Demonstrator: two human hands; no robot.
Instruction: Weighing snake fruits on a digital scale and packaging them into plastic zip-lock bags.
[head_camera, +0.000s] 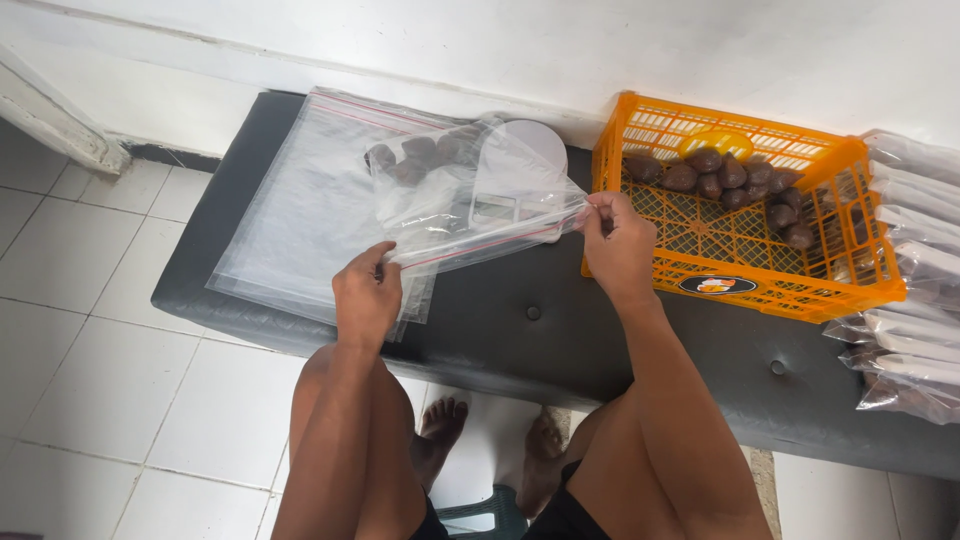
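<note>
A clear zip bag (470, 200) with several dark brown fruits (415, 155) inside is stretched between both hands above a black padded bench (520, 330). My left hand (366, 296) pinches the bag's near left end at its red seal strip. My right hand (615, 240) pinches the right end of the strip. Under the bag lies a white kitchen scale (530, 150), seen through the plastic.
A stack of empty clear zip bags (290, 220) lies on the bench's left part. An orange plastic crate (740, 215) with more dark fruits and a yellow scoop stands at right. Filled bags (915, 300) are piled at the far right. White floor tiles surround the bench.
</note>
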